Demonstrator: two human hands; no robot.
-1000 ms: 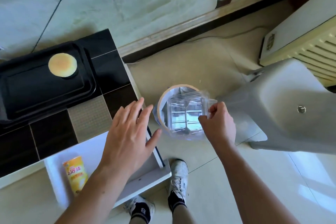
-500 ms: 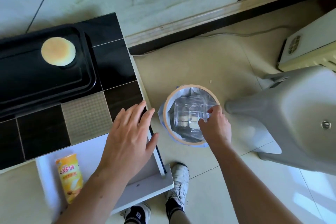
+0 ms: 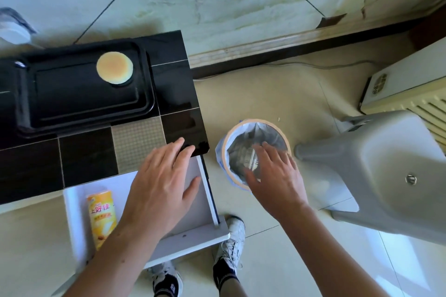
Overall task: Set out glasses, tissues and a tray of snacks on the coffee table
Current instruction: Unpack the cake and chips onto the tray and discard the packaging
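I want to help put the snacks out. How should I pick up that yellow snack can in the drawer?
Grab the yellow snack can round its middle, reaching down from above. It lies on its side in the open white drawer, so its long rounded side faces up with room on both sides for fingers and thumb. The left hand hovers beside it, so that hand seems handiest.

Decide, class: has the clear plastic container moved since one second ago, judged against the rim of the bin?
Yes. The clear plastic container has gone down: earlier it was held above the bin's rim; now it lies inside, below the open right hand.
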